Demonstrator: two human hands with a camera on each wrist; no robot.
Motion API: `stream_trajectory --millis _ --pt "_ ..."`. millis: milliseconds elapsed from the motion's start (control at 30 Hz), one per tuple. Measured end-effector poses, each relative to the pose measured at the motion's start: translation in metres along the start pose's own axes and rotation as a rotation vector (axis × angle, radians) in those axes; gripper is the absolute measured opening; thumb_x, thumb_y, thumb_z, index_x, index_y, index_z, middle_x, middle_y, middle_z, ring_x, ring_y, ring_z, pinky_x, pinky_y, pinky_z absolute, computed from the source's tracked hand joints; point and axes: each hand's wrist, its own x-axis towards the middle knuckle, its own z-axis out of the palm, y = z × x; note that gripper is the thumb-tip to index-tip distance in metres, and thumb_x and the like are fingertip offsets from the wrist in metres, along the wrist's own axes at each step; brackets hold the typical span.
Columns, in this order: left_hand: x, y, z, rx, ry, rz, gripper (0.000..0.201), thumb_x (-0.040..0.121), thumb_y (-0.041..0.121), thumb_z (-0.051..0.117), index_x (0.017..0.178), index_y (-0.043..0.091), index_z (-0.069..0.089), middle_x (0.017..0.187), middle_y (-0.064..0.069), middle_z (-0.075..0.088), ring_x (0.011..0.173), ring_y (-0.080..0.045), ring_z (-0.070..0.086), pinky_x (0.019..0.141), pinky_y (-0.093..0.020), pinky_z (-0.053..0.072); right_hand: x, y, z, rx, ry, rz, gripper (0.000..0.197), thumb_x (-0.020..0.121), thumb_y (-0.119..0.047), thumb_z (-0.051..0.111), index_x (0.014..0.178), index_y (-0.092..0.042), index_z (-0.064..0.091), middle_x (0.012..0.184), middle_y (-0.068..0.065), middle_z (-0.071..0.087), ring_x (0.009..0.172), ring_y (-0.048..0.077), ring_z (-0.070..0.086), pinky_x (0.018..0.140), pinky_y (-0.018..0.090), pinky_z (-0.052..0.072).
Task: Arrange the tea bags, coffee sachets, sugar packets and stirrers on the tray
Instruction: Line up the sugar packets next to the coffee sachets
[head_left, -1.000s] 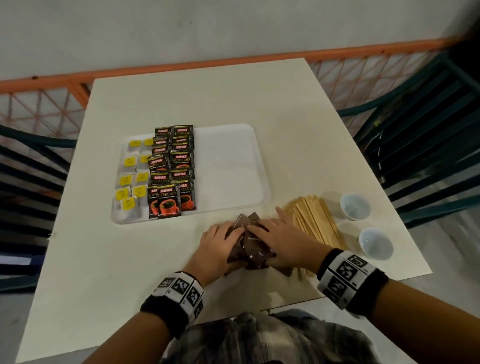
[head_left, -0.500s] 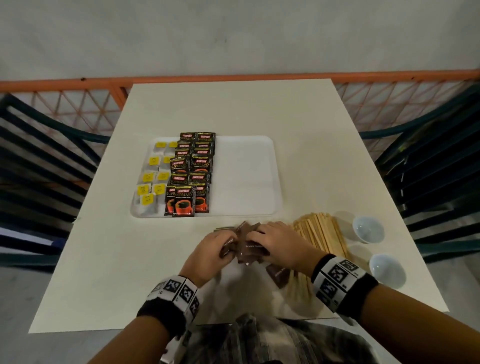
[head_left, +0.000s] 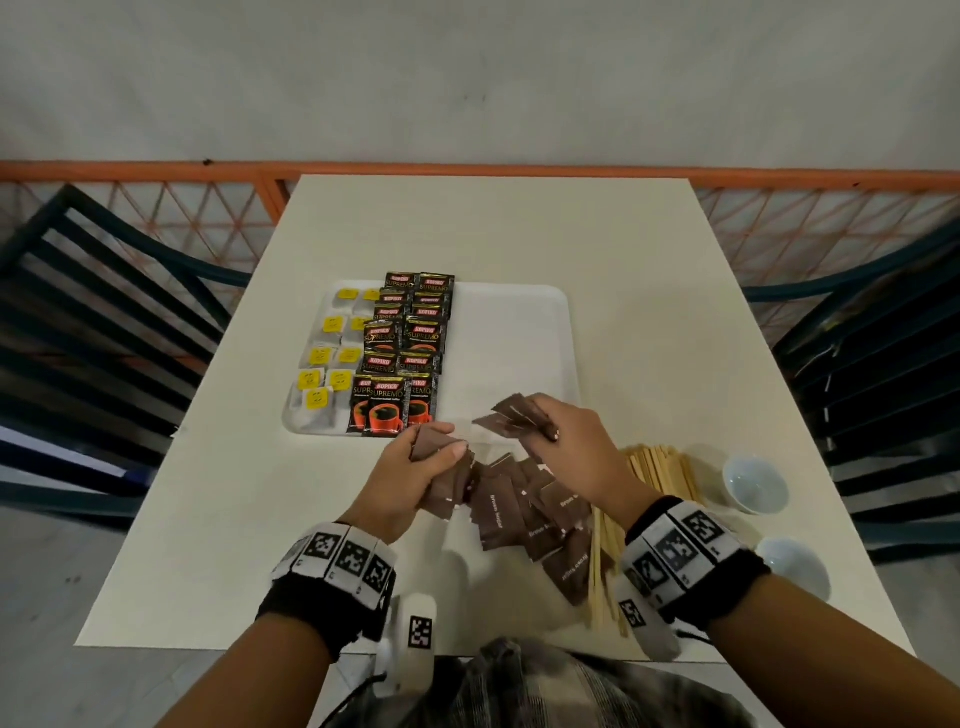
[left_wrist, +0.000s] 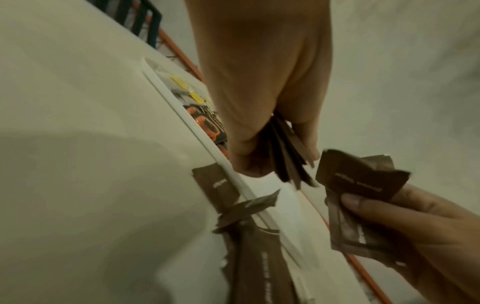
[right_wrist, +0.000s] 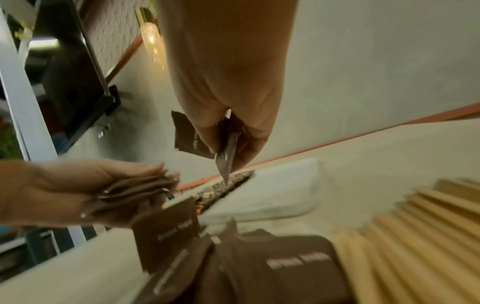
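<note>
A white tray (head_left: 514, 338) holds yellow-tagged tea bags (head_left: 324, 358) along its left side and black coffee sachets (head_left: 405, 353) beside them. Its right half is bare. My left hand (head_left: 415, 467) grips a stack of brown sugar packets (left_wrist: 288, 162) just in front of the tray's near rim. Over the tray's near right corner, my right hand (head_left: 561, 431) pinches several more brown sugar packets (head_left: 511, 418). A loose heap of brown sugar packets (head_left: 524, 514) lies on the table between my wrists. Wooden stirrers (head_left: 660, 467) lie to the right of the heap.
Two small white cups (head_left: 756, 483) (head_left: 795, 566) stand near the table's right edge. Dark slatted chairs (head_left: 104, 312) flank the table on both sides. An orange rail (head_left: 467, 169) runs behind the far edge. A white tagged device (head_left: 418, 634) sits at my chest.
Both hands lifted off the sugar heap, each holding packets. The right hand moved forward over the tray's near corner, the left drew apart to the left. The head view shifted to square on the table.
</note>
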Motion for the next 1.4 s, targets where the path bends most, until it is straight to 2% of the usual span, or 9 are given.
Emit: stream_trajectory --millis 167,400,600,700,833,933,1133,1267,1400 --pt "0.003 0.007 0.014 -0.289 -0.085 -0.078 0.017 0.092 0.005 0.049 0.106 0.005 0.06 0.081 -0.011 0.068 0.064 -0.018 0.069 0.051 -0.03 0.055 0.004 -0.035 0.01 0.145 0.063 -0.083 0.022 0.086 -0.004 0.055 0.103 -0.015 0.061 0.088 -0.002 0.065 0.081 0.009 0.061 0.073 0.017 0.045" --pt "-0.003 0.02 0.021 -0.44 -0.078 -0.195 0.031 0.095 0.021 0.035 0.078 0.008 0.057 0.07 -0.011 0.061 0.055 -0.019 0.063 0.049 -0.024 0.049 -0.001 -0.044 0.042 -0.453 -0.17 -0.31 0.054 0.084 -0.001 0.054 0.134 -0.015 0.038 0.134 0.007 0.045 0.119 0.024 0.041 0.102 0.036 0.038" --pt "-0.004 0.025 0.013 -0.63 -0.122 -0.25 0.064 0.08 0.068 0.044 0.084 0.01 0.07 0.081 -0.012 0.072 0.072 -0.027 0.071 0.069 -0.038 0.049 -0.003 -0.045 0.053 -0.552 -0.203 -0.363 0.047 0.09 -0.006 0.049 0.134 -0.01 0.035 0.142 0.012 0.034 0.128 0.028 0.033 0.109 0.038 0.029" --pt "-0.007 0.023 0.007 -0.498 -0.224 -0.17 0.046 0.082 0.051 0.051 0.091 0.009 0.066 0.085 -0.011 0.071 0.078 -0.025 0.07 0.061 -0.034 0.055 -0.001 -0.046 0.047 -0.284 -0.229 -0.278 0.049 0.09 -0.004 0.046 0.135 -0.016 0.031 0.14 0.006 0.036 0.13 0.02 0.028 0.113 0.033 0.022" --pt "-0.013 0.02 0.005 -0.402 -0.246 -0.082 0.031 0.079 0.029 0.053 0.102 0.009 0.06 0.08 -0.01 0.071 0.073 -0.023 0.07 0.055 -0.032 0.056 0.007 -0.044 0.038 0.067 -0.327 -0.17 0.047 0.083 0.005 0.041 0.124 -0.016 0.032 0.133 0.01 0.039 0.123 0.021 0.041 0.104 0.038 0.041" --pt "-0.013 0.018 0.006 -0.426 -0.246 -0.068 0.025 0.079 0.02 0.053 0.101 0.011 0.059 0.076 -0.009 0.071 0.069 -0.019 0.071 0.052 -0.029 0.056 0.008 -0.047 0.032 0.205 -0.358 -0.131 0.041 0.082 0.009 0.04 0.114 -0.017 0.032 0.145 0.009 0.035 0.13 0.014 0.038 0.104 0.026 0.04" --pt "-0.013 0.014 0.008 -0.467 -0.249 -0.095 0.025 0.08 0.012 0.055 0.104 0.005 0.061 0.079 -0.013 0.068 0.068 -0.02 0.07 0.051 -0.028 0.056 -0.001 -0.063 0.03 0.437 -0.516 -0.062 0.078 0.078 0.012 0.049 0.139 -0.02 0.013 0.153 0.008 0.021 0.142 0.015 0.021 0.113 0.033 0.031" --pt "-0.015 0.009 0.003 -0.342 -0.182 -0.056 0.018 0.089 0.006 0.046 0.098 0.007 0.062 0.07 -0.011 0.07 0.058 -0.02 0.068 0.043 -0.024 0.05 0.003 -0.057 0.029 0.681 -0.352 0.021 0.06 0.08 0.012 0.047 0.128 -0.021 0.033 0.137 0.004 0.045 0.131 0.016 0.042 0.102 0.029 0.042" --pt "-0.015 0.007 -0.017 -0.335 -0.041 -0.023 0.037 0.09 0.001 0.044 0.119 0.021 0.054 0.076 -0.007 0.072 0.059 -0.018 0.067 0.042 -0.019 0.046 0.003 -0.03 0.022 0.184 -0.143 -0.034 0.034 0.088 -0.009 0.054 0.12 -0.019 0.047 0.123 -0.001 0.053 0.113 0.011 0.053 0.101 0.034 0.044"
